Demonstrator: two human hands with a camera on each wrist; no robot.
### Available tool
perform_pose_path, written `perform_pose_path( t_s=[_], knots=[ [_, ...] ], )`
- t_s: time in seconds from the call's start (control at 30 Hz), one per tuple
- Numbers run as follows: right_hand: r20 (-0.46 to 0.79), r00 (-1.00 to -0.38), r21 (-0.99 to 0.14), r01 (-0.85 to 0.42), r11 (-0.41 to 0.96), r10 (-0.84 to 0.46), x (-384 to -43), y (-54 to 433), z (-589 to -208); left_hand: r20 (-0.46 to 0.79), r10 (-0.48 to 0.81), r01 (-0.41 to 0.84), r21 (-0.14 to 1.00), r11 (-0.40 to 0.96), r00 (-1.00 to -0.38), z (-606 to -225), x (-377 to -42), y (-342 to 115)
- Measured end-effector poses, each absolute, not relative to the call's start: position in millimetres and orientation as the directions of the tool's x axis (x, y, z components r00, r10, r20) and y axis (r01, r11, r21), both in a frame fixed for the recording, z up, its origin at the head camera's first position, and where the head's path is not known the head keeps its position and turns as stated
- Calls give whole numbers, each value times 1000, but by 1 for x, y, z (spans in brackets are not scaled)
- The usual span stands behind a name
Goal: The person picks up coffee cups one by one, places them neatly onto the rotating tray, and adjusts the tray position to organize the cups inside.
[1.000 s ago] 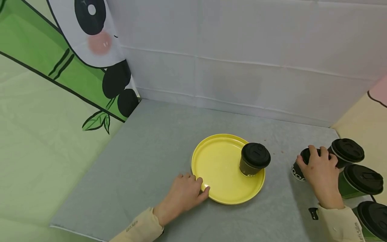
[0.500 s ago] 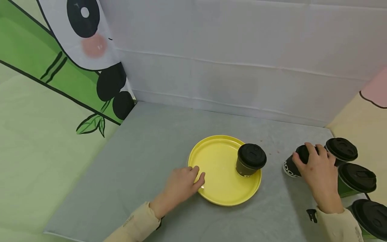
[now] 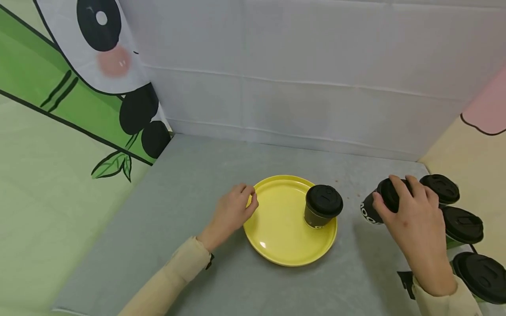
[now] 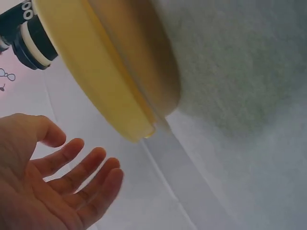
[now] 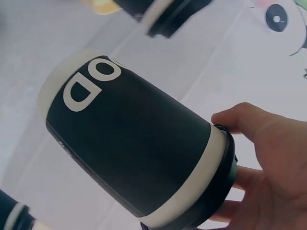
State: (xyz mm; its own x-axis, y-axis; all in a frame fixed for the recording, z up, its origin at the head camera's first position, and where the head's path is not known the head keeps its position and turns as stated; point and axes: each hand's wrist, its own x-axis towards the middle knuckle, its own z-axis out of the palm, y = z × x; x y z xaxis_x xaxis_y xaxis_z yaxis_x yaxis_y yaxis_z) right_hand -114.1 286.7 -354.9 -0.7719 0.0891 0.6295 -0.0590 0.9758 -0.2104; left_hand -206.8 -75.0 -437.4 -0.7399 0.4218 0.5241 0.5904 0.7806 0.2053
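Note:
My right hand (image 3: 415, 228) grips a black paper coffee cup (image 3: 370, 207) by its black lid, fingers and thumb around the lid's edge. The cup is tilted, and white letters show on its body (image 5: 129, 139) in the right wrist view. A round yellow plate (image 3: 276, 224) lies on the grey table, with a similar lidded coffee cup (image 3: 322, 208) standing upright on its right side. My left hand (image 3: 233, 208) is just beside the plate's left rim. Its fingers are loosely bent and hold nothing, apart from the plate in the left wrist view.
At the right edge stand a black-lidded cup (image 3: 440, 188) and two green cups with black lids, one (image 3: 462, 224) behind the other (image 3: 480, 276). A small black object (image 3: 406, 281) lies near my right sleeve. A pale cloth wall (image 3: 276, 101) closes off the table's back.
My left hand has come off the plate's near-left rim and moved up along its left side. My right hand has tilted the cup and shifted it slightly left, away from the other cups.

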Motion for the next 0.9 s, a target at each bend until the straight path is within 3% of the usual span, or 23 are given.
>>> perform_pose_path(
  t_s=[0.3, 0.6, 0.9],
  knots=[
    [659, -750, -197, -116, 974, 44, -92, 263, -331, 536, 412, 597, 231, 768, -737, -443, -237, -76],
    [640, -768, -255, -182, 950, 24, -68, 239, -316, 413, 410, 543, 288, 788, -814, -445, -254, -73],
    [652, -749, -222, -336, 915, -117, -59, 210, -316, 333, 399, 500, 317, 806, -854, -450, -260, -71]
  ],
)
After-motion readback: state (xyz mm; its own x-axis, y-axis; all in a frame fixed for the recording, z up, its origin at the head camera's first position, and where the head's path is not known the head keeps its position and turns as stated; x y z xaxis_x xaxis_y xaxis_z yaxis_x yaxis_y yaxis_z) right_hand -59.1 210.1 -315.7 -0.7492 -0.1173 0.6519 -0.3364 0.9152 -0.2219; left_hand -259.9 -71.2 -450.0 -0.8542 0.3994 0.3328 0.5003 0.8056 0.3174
